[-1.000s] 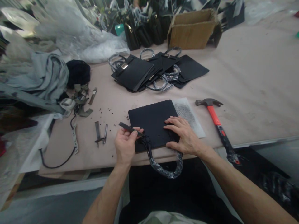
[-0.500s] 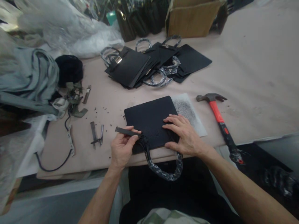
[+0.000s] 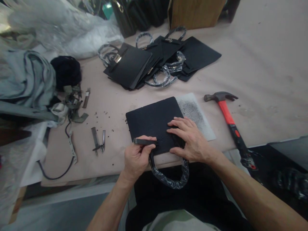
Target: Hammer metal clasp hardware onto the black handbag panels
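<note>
A black bag panel (image 3: 151, 118) lies flat in front of me, its plastic-wrapped handle (image 3: 172, 183) hanging over the table's near edge. My left hand (image 3: 137, 158) is closed around a dark metal punch (image 3: 144, 142), held slanted with its tip low over the panel near the base of the handle. Whether the tip touches the panel I cannot tell. My right hand (image 3: 190, 139) rests on the panel's right side, fingers spread and holding nothing. Part of a white board (image 3: 207, 128) with a dark, pitted patch shows from under the panel.
A claw hammer (image 3: 227, 115) with a red and black grip lies at the right. More black bag panels (image 3: 131, 65) are piled behind. Loose punches (image 3: 95, 139), a cord (image 3: 57, 178) and cloth (image 3: 29, 77) are at the left. A cardboard box (image 3: 194, 14) stands at the back.
My left hand has moved right with the punch, from the handle's left base to farther in over the panel. My right hand stays on the panel. The view has shifted slightly.
</note>
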Action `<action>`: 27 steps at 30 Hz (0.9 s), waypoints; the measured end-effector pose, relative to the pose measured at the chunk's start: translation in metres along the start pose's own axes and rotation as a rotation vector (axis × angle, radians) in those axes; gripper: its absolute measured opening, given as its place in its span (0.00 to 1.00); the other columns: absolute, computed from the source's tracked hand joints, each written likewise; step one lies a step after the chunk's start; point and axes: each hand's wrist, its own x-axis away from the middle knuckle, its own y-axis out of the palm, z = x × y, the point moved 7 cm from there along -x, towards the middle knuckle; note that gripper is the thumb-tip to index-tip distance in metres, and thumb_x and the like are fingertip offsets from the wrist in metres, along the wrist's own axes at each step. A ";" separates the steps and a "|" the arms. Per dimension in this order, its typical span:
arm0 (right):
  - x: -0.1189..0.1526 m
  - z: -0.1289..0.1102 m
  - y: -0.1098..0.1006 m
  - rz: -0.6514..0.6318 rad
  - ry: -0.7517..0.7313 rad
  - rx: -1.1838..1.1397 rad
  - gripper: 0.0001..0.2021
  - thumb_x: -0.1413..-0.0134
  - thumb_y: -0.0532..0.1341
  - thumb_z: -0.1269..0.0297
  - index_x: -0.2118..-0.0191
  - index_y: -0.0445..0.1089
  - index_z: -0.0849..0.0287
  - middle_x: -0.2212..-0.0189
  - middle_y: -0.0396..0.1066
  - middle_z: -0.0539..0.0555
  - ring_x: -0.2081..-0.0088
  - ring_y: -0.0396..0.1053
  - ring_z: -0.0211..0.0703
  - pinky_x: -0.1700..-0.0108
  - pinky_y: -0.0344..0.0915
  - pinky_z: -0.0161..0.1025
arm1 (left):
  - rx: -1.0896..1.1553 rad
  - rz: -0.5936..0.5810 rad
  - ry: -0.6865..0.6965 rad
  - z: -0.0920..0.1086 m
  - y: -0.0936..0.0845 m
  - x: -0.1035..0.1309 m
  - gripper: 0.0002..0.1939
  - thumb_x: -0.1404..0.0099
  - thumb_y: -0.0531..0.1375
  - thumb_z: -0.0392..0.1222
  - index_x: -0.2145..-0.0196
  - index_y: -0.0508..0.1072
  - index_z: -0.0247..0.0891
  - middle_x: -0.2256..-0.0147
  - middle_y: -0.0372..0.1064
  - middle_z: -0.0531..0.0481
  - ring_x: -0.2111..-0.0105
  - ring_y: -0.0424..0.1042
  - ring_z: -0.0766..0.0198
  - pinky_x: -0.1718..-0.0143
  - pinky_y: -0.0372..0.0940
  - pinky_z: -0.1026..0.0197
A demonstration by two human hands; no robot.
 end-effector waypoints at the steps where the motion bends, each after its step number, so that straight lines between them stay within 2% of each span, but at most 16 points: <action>1: 0.000 0.000 0.000 0.001 0.000 0.000 0.27 0.51 0.69 0.49 0.46 0.72 0.55 0.41 0.68 0.61 0.35 0.59 0.65 0.32 0.46 0.65 | -0.019 0.002 0.005 0.000 0.001 0.000 0.06 0.33 0.63 0.40 0.59 0.77 0.38 0.60 0.80 0.47 0.60 0.81 0.58 0.53 0.76 0.55; 7: 0.000 -0.002 -0.002 0.011 -0.005 0.003 0.27 0.52 0.70 0.49 0.47 0.73 0.56 0.42 0.69 0.62 0.36 0.60 0.65 0.32 0.48 0.65 | -0.051 0.028 0.036 0.004 0.004 -0.004 0.05 0.33 0.63 0.40 0.60 0.77 0.37 0.61 0.81 0.47 0.60 0.81 0.58 0.54 0.76 0.56; 17: 0.000 -0.002 -0.002 0.022 -0.014 -0.008 0.28 0.54 0.71 0.52 0.48 0.73 0.59 0.42 0.69 0.63 0.36 0.60 0.65 0.32 0.48 0.65 | -0.136 0.002 0.139 0.009 0.008 -0.007 0.04 0.32 0.62 0.35 0.60 0.76 0.37 0.62 0.80 0.48 0.61 0.80 0.61 0.56 0.75 0.59; 22: 0.001 -0.002 -0.002 0.029 -0.015 -0.001 0.28 0.53 0.71 0.51 0.48 0.73 0.58 0.42 0.69 0.62 0.36 0.60 0.65 0.33 0.48 0.64 | -0.191 0.002 0.273 0.015 0.012 -0.005 0.04 0.31 0.61 0.35 0.60 0.76 0.37 0.62 0.79 0.48 0.61 0.80 0.61 0.55 0.75 0.60; 27: 0.002 -0.002 -0.001 0.027 -0.019 0.005 0.29 0.55 0.72 0.52 0.47 0.72 0.59 0.42 0.68 0.63 0.35 0.59 0.64 0.32 0.47 0.64 | -0.225 0.039 0.316 0.015 0.012 -0.003 0.04 0.31 0.61 0.35 0.59 0.75 0.37 0.62 0.79 0.48 0.61 0.79 0.62 0.55 0.75 0.60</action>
